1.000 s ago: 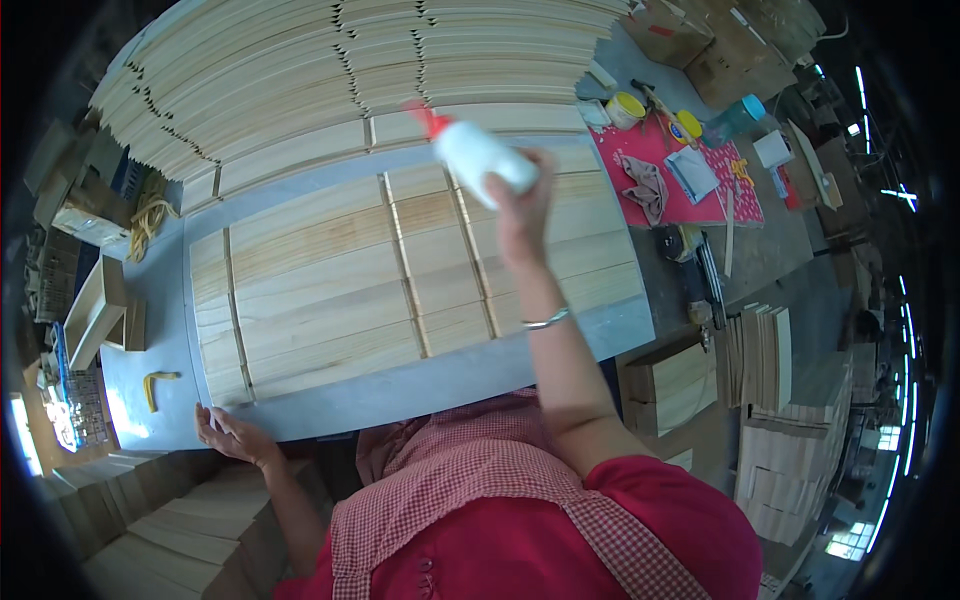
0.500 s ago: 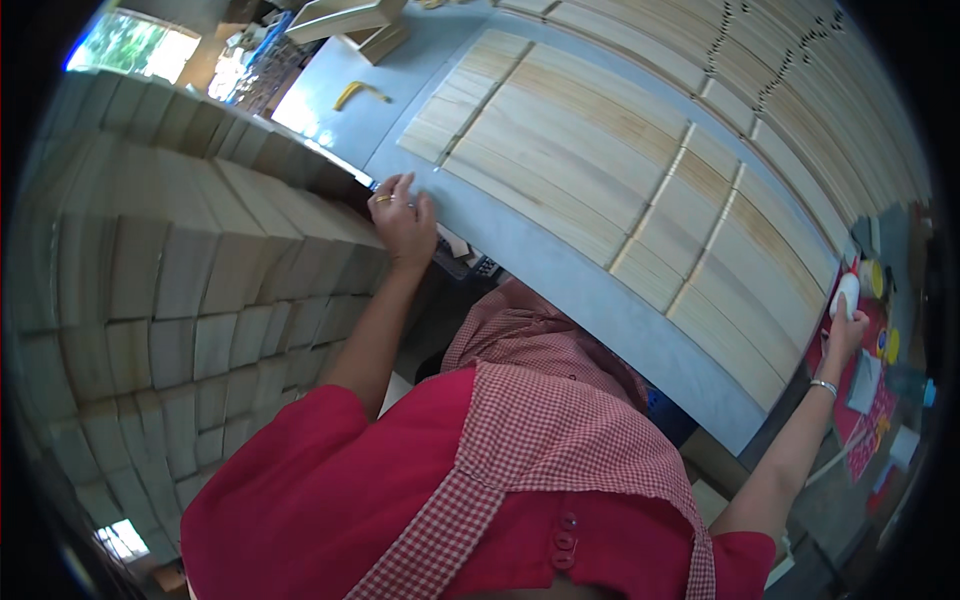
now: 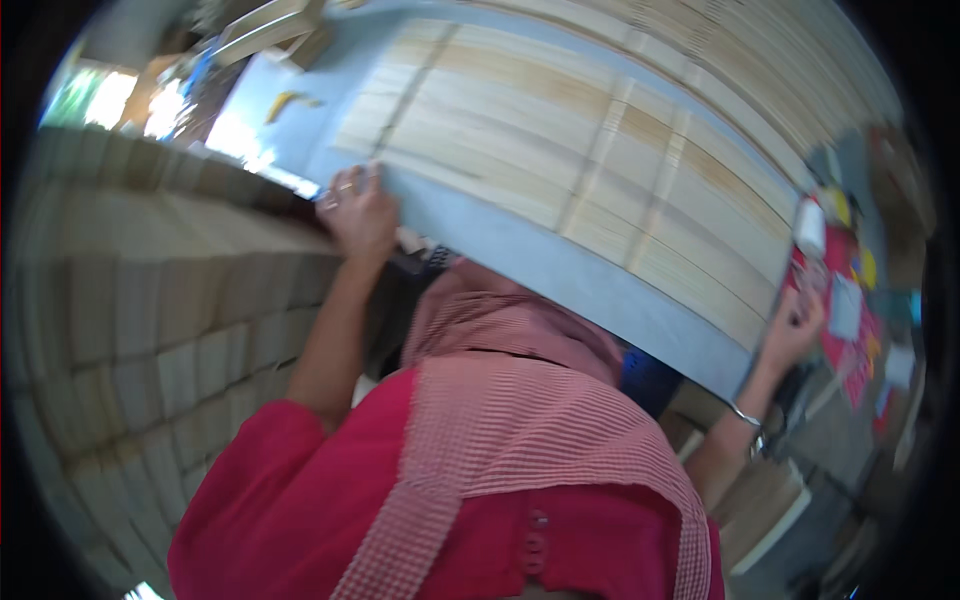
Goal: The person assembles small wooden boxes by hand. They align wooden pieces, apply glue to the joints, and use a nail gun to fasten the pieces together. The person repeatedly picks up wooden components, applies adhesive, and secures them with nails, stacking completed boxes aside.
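Observation:
My left hand (image 3: pixel 360 217) is at the table's near edge, holding nothing, fingers apart and a ring on one of them. Beyond it, pale wooden boards (image 3: pixel 510 130) lie side by side on the grey-blue tabletop (image 3: pixel 480 205), their crosswise grooves lined up. At the right end, my right hand (image 3: pixel 797 325) is bent in and smeared by motion; whether anything is in its fingers cannot be made out. Just past that hand is a white bottle (image 3: pixel 810 226), apart from it, beside a pink-red patterned cloth (image 3: pixel 845 350).
Stacked wooden blocks (image 3: pixel 180 300) rise at my left. More grooved boards (image 3: pixel 740 70) stand along the table's far side. A yellow angled tool (image 3: pixel 288 105) and a wooden box (image 3: pixel 270 30) are at the far left. A yellow roll (image 3: pixel 838 207) is behind the bottle.
My right hand has let go of the white bottle and drawn back toward me. My left hand stays at the table edge. The whole view has shifted, and the picture is more blurred.

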